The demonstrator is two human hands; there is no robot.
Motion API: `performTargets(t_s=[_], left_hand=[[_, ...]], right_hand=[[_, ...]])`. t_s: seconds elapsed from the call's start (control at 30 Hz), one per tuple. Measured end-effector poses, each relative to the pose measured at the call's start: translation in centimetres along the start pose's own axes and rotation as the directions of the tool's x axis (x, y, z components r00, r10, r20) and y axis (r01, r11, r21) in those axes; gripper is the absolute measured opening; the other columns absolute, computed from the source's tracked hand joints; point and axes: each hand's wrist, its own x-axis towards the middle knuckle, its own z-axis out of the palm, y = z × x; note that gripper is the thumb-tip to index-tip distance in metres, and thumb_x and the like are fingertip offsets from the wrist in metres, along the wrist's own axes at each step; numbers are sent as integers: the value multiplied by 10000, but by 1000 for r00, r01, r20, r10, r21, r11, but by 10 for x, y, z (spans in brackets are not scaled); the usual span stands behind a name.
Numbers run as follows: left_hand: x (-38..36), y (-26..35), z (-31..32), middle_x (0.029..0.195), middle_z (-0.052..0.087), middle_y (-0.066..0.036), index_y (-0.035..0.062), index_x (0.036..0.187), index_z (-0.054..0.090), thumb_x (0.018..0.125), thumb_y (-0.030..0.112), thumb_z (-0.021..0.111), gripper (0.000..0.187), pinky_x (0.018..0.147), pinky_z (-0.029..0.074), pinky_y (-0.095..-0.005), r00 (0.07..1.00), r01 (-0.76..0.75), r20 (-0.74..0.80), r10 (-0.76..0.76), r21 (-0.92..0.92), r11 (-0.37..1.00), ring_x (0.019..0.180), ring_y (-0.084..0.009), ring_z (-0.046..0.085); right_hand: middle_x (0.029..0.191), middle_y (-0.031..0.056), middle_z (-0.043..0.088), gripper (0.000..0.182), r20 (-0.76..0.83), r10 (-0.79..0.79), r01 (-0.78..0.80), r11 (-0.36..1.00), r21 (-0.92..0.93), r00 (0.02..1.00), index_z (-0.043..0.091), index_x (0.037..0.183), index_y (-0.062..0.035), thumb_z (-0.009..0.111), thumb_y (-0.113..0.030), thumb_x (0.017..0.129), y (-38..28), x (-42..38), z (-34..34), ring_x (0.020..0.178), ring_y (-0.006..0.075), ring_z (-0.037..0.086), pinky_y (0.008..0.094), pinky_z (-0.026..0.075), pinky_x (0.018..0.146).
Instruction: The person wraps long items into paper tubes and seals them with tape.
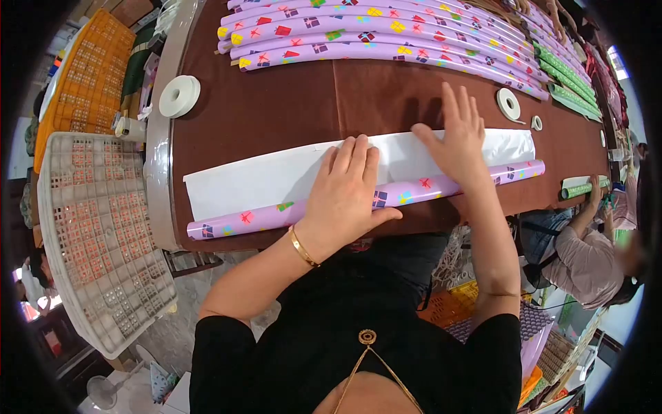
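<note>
A partly unrolled roll of purple wrapping paper (414, 190) with a gift pattern lies across the brown table in front of me. Its loose white sheet (255, 181) spreads flat beyond the roll. My left hand (346, 190) rests flat over the roll and the white sheet, fingers pointing away from me and thumb out to the right. Over the right part of the sheet is my right hand (456, 141), its fingers spread and raised, wrist above the roll.
Several finished purple rolls (386, 48) lie along the far side, with green rolls (567, 79) beyond them. White tape rolls (179, 96) sit at the left and a tape roll (509, 104) at the right. A grey crate (103, 241) stands left; a co-worker (586, 255) sits right.
</note>
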Motion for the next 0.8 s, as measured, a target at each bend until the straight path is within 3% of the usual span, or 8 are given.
performTargets(t_s=[0.3,0.4,0.47,0.73,0.8], left_hand=[[-8,-11,-8,1380,502,-240,-90,1296,506,653,509,819,933,1087,377,-480,999,-47,15,47,-8,999,1294,-366,480],[-7,-11,-7,1379,506,-235,-91,1297,505,650,505,821,935,1090,373,-477,999,-44,21,44,-9,999,1299,-359,475],[-7,-11,-7,1379,507,-232,-89,1296,507,652,504,821,929,1091,370,-485,999,-48,22,48,1,999,1303,-356,472],[-10,-12,-7,1378,511,-222,-81,1276,532,661,512,811,899,1093,350,-530,999,-37,5,37,16,999,1313,-338,464],[-9,-11,-7,1377,511,-224,-81,1275,532,665,516,806,896,1098,344,-530,999,-42,9,42,28,999,1312,-336,465]], right_hand=[[1583,224,237,914,92,57,-53,998,-37,994,258,1548,-174,715,-469,812,-7,-1,11,1461,463,182,636,172,1135],[1576,234,243,910,13,-26,26,999,-31,1000,262,1545,-165,714,-469,816,-21,0,12,1458,466,186,638,182,1132],[1547,286,259,926,9,-77,77,997,21,997,293,1520,-90,732,-459,792,-43,1,6,1436,499,206,674,186,1113],[1538,299,259,966,33,-47,47,999,-16,998,294,1513,-75,762,-427,745,-43,7,11,1429,507,213,671,210,1108],[1558,271,247,973,2,-50,50,999,2,999,251,1541,-121,756,-393,755,-45,7,12,1447,484,195,651,183,1127]])
